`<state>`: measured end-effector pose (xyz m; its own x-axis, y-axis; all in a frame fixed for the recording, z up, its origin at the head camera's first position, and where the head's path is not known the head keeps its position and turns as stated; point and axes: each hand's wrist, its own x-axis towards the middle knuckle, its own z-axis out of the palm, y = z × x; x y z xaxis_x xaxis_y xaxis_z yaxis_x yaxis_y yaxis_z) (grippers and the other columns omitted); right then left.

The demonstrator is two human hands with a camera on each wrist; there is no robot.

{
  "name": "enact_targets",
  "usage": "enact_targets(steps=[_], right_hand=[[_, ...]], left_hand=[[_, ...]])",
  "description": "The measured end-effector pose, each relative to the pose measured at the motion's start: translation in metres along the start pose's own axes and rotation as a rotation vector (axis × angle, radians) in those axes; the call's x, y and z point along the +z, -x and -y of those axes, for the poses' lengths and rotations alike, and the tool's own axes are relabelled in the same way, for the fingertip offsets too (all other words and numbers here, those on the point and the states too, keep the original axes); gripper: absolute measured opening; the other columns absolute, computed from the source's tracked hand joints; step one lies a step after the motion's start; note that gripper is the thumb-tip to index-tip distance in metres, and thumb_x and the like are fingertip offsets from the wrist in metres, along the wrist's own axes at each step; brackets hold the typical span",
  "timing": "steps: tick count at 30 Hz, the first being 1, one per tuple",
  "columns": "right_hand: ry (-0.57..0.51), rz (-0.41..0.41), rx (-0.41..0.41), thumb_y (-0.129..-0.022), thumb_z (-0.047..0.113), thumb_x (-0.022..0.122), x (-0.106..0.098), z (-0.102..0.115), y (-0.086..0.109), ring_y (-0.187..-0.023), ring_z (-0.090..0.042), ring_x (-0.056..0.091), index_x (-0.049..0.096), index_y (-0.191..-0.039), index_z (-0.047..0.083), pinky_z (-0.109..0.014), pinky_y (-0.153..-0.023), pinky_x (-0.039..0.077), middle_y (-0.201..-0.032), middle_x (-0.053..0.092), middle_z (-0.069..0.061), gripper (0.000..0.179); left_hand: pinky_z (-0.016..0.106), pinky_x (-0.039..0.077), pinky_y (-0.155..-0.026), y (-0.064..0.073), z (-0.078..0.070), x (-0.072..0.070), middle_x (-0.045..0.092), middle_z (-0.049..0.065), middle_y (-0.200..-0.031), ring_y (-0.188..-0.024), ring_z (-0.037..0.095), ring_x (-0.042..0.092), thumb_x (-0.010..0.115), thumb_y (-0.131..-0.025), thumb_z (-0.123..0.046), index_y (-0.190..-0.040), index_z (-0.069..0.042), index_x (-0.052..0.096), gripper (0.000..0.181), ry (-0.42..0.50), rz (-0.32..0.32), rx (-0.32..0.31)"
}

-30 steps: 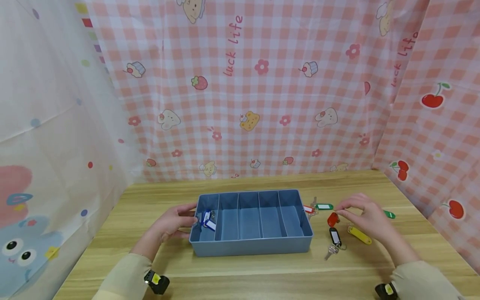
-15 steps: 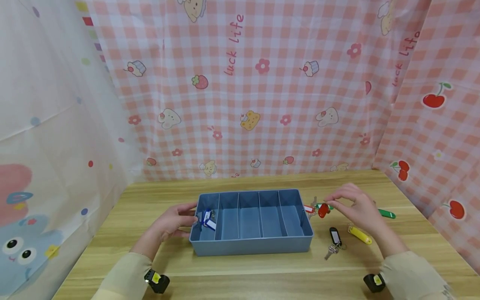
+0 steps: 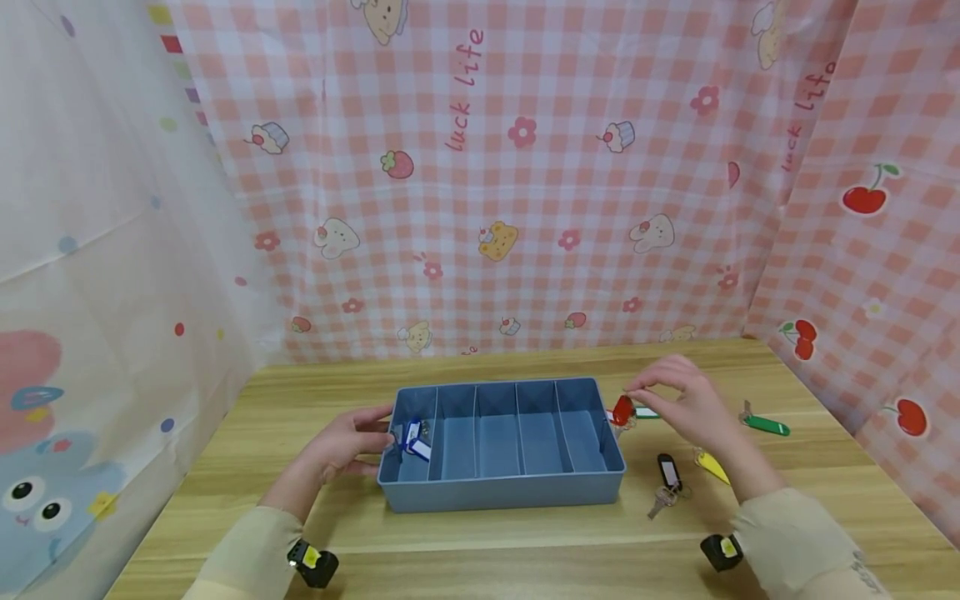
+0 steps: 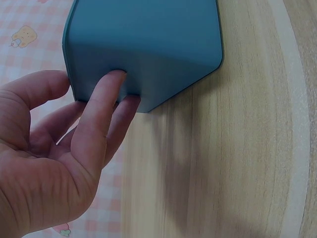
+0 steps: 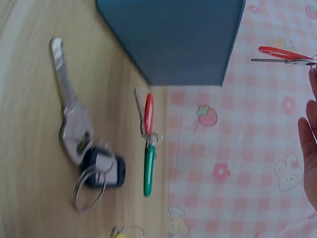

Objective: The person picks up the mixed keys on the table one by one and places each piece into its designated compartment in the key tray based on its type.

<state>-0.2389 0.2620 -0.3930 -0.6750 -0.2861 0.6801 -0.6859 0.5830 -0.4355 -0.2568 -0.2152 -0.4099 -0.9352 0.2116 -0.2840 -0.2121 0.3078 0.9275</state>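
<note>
My right hand (image 3: 686, 400) pinches the ring of a red key tag (image 3: 622, 410), raised beside the right end of a blue-grey divided box (image 3: 502, 493). In the right wrist view a key (image 5: 277, 60) hangs with the red tag; much of that hand is out of frame. My left hand (image 3: 341, 446) rests its fairly straight fingers (image 4: 99, 109) on the outside of the box's left end. Blue key tags (image 3: 420, 449) with a key lie in the leftmost compartment. Another red tag (image 5: 149, 113) lies close to the box's right end, mostly covered in the head view.
On the table (image 3: 525, 550), right of the box, lie a green tag (image 3: 647, 412), a second green tag (image 3: 767, 425) with a key, a yellow tag (image 3: 712, 467) partly behind the right forearm, and a black tag (image 3: 669, 472) with a key. Patterned cloth (image 3: 525, 192) hangs behind.
My right hand has lifted the red key tag and carried it left to the box's right end. The left hand and the box have stayed put.
</note>
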Motion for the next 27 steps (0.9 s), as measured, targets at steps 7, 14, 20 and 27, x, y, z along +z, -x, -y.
enact_targets(steps=[7, 14, 20, 27], right_hand=[[-0.022, 0.013, -0.016, -0.077, -0.007, 0.079, 0.011, 0.008, -0.012, -0.094, -0.01, 0.054, 0.077, -0.089, 0.013, -0.022, -0.083, 0.043, -0.089, 0.07, 0.007, 0.023], [-0.066, 0.022, -0.052, -0.077, -0.005, 0.08, 0.023, 0.013, -0.022, -0.092, -0.012, 0.054, 0.078, -0.09, 0.012, -0.026, -0.081, 0.044, -0.089, 0.071, 0.009, 0.021], [-0.083, 0.055, -0.038, -0.08, 0.0, 0.08, 0.033, 0.022, -0.031, -0.091, -0.011, 0.054, 0.078, -0.09, 0.014, -0.029, -0.079, 0.045, -0.088, 0.071, 0.011, 0.018], [-0.127, 0.071, -0.095, -0.078, -0.002, 0.08, 0.045, 0.029, -0.044, -0.09, -0.014, 0.056, 0.078, -0.091, 0.012, -0.031, -0.079, 0.046, -0.088, 0.072, 0.01, 0.019]], left_hand=[[0.048, 0.058, -0.077, -0.001, 0.0, -0.001, 0.042, 0.033, -0.144, -0.11, 0.034, 0.06, 0.06, -0.094, 0.001, -0.151, 0.0, 0.037, 0.062, 0.001, 0.008, 0.004], [0.049, 0.058, -0.076, 0.0, 0.0, -0.001, 0.042, 0.033, -0.144, -0.11, 0.035, 0.061, 0.061, -0.094, 0.0, -0.151, 0.0, 0.036, 0.062, 0.0, 0.011, 0.008], [0.048, 0.059, -0.076, 0.0, 0.0, -0.001, 0.043, 0.033, -0.144, -0.108, 0.033, 0.061, 0.062, -0.093, 0.0, -0.151, -0.001, 0.037, 0.063, 0.008, 0.008, 0.005], [0.048, 0.059, -0.075, -0.001, 0.001, -0.001, 0.045, 0.033, -0.142, -0.107, 0.032, 0.062, 0.062, -0.093, 0.0, -0.151, -0.001, 0.038, 0.063, 0.006, -0.004, 0.001]])
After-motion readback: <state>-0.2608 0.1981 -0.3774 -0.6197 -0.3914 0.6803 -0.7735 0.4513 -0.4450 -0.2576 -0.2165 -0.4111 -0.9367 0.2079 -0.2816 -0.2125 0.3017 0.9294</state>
